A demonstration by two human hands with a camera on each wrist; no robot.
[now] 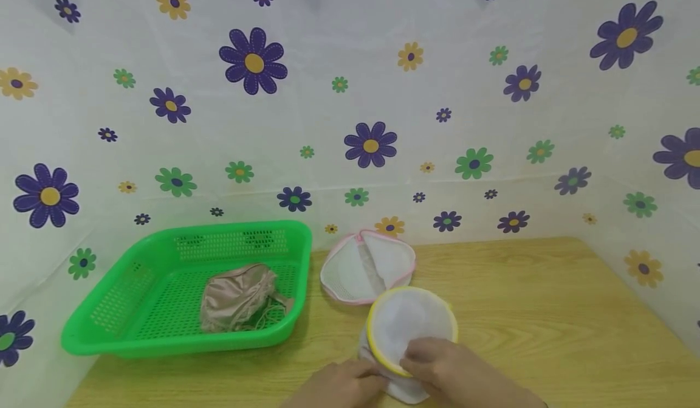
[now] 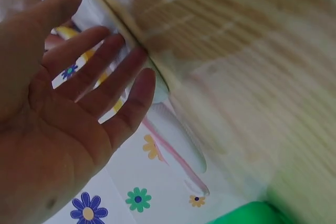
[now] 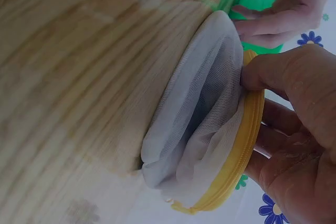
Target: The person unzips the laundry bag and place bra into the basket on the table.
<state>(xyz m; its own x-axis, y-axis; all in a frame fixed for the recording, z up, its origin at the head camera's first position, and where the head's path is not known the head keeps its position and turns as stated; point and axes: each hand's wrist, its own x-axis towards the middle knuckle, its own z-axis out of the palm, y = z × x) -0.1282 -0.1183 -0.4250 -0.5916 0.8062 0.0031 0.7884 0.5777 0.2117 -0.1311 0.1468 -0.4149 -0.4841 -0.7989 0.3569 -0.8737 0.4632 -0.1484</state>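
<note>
A white mesh laundry bag (image 1: 407,323) with a yellow zipped rim (image 3: 233,177) stands on the wooden table near the front. My right hand (image 1: 451,365) pinches that rim, thumb on one side and fingers on the other, as the right wrist view shows. At the bag's left side is my left hand (image 1: 350,383). Its fingers (image 2: 97,80) are spread and nearly straight in the left wrist view, with the tips right at the mesh. Behind the bag lies a second white mesh laundry bag (image 1: 341,271) with pink edging and a strip down its middle.
A green plastic basket (image 1: 191,350) with perforated sides stands on the left of the table (image 1: 519,292). Inside it is a beige satin garment (image 1: 235,298) with lace trim and thin straps. A white flowered sheet (image 1: 317,110) hangs along the back and sides.
</note>
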